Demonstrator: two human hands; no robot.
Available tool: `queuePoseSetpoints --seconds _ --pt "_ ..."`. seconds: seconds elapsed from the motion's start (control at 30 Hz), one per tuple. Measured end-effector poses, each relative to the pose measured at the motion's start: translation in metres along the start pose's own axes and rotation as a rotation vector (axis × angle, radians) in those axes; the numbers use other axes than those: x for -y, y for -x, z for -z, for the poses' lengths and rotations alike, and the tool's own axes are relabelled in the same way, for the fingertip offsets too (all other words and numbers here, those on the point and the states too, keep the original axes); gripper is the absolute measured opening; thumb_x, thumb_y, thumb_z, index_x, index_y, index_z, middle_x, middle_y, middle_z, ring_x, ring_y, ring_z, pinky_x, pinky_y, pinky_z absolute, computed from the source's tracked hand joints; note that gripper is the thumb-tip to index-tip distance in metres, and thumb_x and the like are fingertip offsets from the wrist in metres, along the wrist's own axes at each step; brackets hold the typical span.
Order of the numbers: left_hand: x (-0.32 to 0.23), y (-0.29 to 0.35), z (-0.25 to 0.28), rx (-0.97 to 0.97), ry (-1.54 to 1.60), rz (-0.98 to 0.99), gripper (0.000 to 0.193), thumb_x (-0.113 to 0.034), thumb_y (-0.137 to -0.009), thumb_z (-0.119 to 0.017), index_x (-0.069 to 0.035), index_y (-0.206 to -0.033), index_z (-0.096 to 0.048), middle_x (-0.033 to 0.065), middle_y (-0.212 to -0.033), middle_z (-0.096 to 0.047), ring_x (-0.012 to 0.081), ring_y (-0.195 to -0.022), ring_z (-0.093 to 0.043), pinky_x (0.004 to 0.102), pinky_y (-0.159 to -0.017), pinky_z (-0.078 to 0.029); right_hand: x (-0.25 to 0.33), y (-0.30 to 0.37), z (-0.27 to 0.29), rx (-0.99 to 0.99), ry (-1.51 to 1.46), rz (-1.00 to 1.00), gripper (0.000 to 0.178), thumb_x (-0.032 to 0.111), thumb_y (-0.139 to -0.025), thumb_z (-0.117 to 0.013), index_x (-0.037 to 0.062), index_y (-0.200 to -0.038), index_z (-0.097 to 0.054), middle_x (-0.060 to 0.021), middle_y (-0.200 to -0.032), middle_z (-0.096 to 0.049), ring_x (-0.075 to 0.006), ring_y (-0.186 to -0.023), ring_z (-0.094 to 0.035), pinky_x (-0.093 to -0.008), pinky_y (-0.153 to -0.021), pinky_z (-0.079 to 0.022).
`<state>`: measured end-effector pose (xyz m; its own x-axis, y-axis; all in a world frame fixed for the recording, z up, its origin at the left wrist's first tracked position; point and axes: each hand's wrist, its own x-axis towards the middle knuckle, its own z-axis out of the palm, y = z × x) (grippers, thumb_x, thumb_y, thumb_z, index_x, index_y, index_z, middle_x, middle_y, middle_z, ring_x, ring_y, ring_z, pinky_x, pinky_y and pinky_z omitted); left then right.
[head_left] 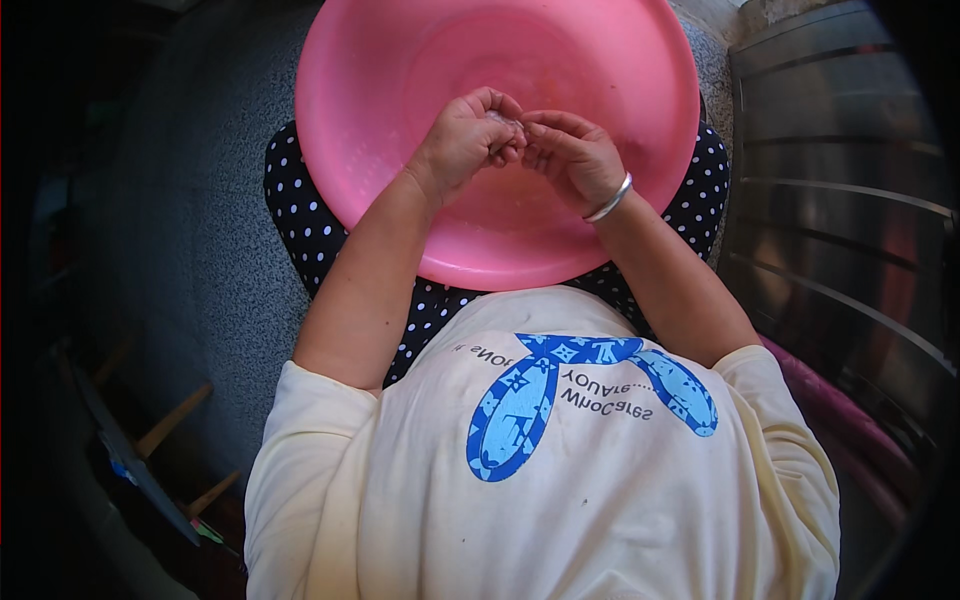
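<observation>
Over a large pink plastic basin (350, 90), my two hands meet fingertip to fingertip. My left hand (455, 142) is closed around a small, shiny, whitish see-through thing (503, 121), of which only a bit shows between thumb and fingers. Its kind cannot be made out. From the other side my right hand (582, 163), with a silver bangle at the wrist, pinches thumb and forefinger together against the left fingertips. Whatever lies in that pinch is too small to name. The basin rests across my lap, on black trousers with white dots (300, 205).
Speckled grey floor (225, 200) spreads on the left. A dark metal panel with pale horizontal bars (840, 150) stands close on the right. At the lower left are wooden legs (175, 418) of some furniture, and a dark pink fabric (840, 410) lies behind my right arm.
</observation>
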<state>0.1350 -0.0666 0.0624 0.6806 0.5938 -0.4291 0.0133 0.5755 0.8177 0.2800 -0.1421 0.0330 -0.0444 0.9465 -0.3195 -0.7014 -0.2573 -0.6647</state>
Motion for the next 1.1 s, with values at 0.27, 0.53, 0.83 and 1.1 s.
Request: queuePoseSetpoints --seconds 0.27,0.53,0.83,1.1 --pt "0.0048 0.0006 -0.0032 -0.044 -0.261 -0.076 0.020 -0.003 -0.075 -0.043 -0.003 -0.096 -0.044 0.0024 -0.067 -0.053 0.0068 -0.056 -0.048 0.0172 -0.051 -0.037 -0.0066 -0.0005 -0.0035 -0.098 0.231 0.097 0.014 0.006 -0.075 -0.058 -0.0021 -0.086 -0.056 -0.0056 -0.072 -0.059 -0.0102 -0.060 -0.054 -0.0209 -0.056 -0.044" --pt "0.0075 -0.0004 -0.0012 -0.019 -0.375 -0.050 0.020 -0.004 -0.075 -0.042 -0.003 -0.095 -0.045 0.0008 -0.067 -0.052 0.0050 -0.054 -0.046 0.0169 -0.049 -0.037 -0.0077 0.0017 -0.0023 -0.027 0.456 0.100 0.013 0.010 -0.078 -0.055 0.0010 -0.087 -0.053 -0.0024 -0.072 -0.055 -0.0078 -0.058 -0.050 -0.0184 -0.054 -0.040" --pt "0.0041 0.0004 -0.0019 -0.070 -0.285 -0.080 0.021 -0.005 -0.074 -0.045 -0.001 -0.094 -0.047 0.0021 -0.066 -0.053 0.0063 -0.055 -0.048 0.0179 -0.050 -0.037 -0.0016 0.0010 -0.0005 0.020 0.035 -0.099 0.010 0.011 -0.081 -0.050 0.0035 -0.087 -0.051 -0.0043 -0.078 -0.055 -0.0121 -0.068 -0.052 -0.0269 -0.064 -0.041" --pt "0.0014 0.0009 -0.0014 -0.094 -0.253 -0.042 0.020 -0.005 -0.073 -0.046 -0.001 -0.093 -0.048 0.0024 -0.067 -0.053 0.0062 -0.055 -0.048 0.0184 -0.051 -0.038 0.0018 -0.0010 -0.0033 0.003 -0.158 -0.117 0.007 0.009 -0.078 -0.053 0.0042 -0.082 -0.050 -0.0032 -0.071 -0.052 -0.0122 -0.064 -0.047 -0.0281 -0.061 -0.040"
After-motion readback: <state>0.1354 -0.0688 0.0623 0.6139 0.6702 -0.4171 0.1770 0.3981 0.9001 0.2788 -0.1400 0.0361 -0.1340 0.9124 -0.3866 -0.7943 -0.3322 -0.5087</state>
